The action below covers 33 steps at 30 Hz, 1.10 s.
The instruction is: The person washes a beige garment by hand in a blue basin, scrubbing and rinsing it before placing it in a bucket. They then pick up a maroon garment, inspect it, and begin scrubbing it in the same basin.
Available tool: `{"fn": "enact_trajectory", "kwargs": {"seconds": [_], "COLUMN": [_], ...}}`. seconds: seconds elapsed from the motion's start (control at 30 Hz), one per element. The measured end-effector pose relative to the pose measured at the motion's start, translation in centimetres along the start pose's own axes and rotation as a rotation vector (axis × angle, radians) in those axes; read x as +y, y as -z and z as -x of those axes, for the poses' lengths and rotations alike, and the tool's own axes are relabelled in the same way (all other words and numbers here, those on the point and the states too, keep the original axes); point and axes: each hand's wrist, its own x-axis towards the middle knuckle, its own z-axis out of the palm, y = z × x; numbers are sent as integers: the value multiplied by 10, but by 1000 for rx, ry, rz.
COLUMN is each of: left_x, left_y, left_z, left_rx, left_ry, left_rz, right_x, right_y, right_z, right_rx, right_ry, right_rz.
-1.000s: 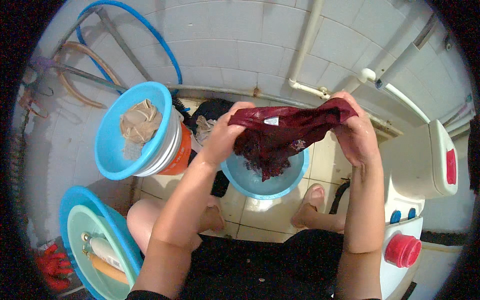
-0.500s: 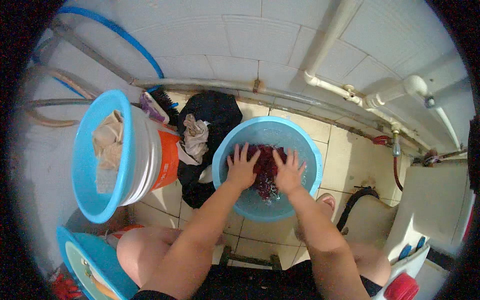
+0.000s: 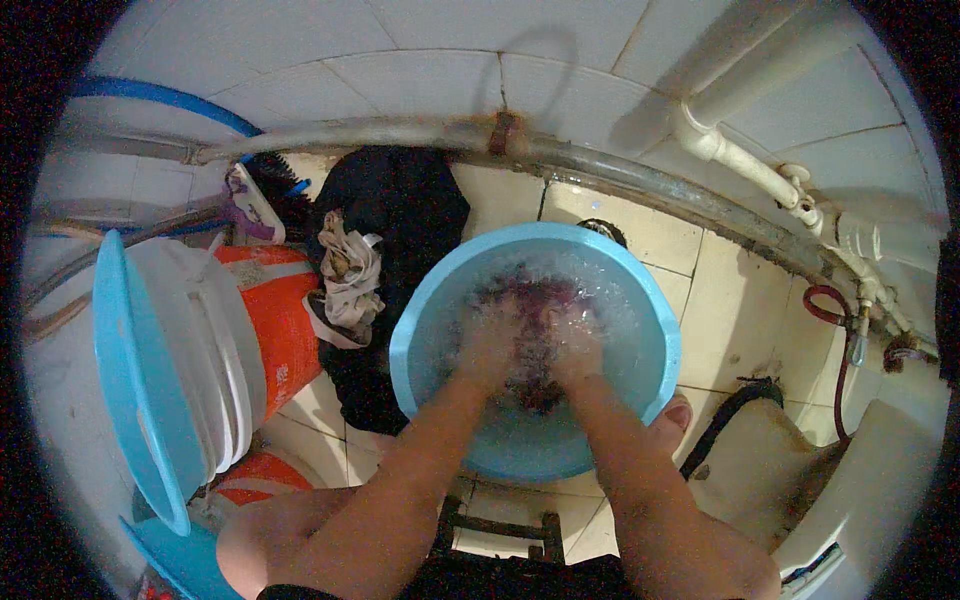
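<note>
A round blue basin [image 3: 640, 300] of foamy water stands on the tiled floor in front of me. A dark red cloth [image 3: 535, 305] lies under the water in it. My left hand [image 3: 487, 342] and my right hand [image 3: 577, 345] are both plunged into the water side by side, pressing on the cloth. Foam blurs the fingers, and the grip itself is hard to make out.
A stack of white and orange buckets [image 3: 235, 335] topped by a blue basin [image 3: 135, 400] stands at the left. A dark pile of clothes [image 3: 400, 215] with a pale rag [image 3: 348, 275] lies behind it. Pipes [image 3: 720, 150] run along the tiled wall. My foot [image 3: 672, 420] is beside the basin.
A second ago both hands held the dark red cloth up in the air. They have since lowered it into the blue basin and pushed it under the foamy water.
</note>
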Motion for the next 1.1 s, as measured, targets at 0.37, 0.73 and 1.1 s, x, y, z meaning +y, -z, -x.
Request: {"fn": "enact_trajectory", "kwargs": {"seconds": [0.37, 0.73, 1.1], "left_x": [-27, -2, 5], "left_y": [-17, -12, -32], "left_z": [-55, 34, -34], "left_rx": [46, 88, -94], "left_ry": [34, -13, 217], "left_rz": [635, -61, -18], "right_x": [25, -37, -23], "right_y": [59, 38, 4], "right_z": [-5, 67, 7], "right_rx": [131, 87, -1], "right_ry": [-413, -60, -249], "right_rz": [-1157, -113, -215]}}
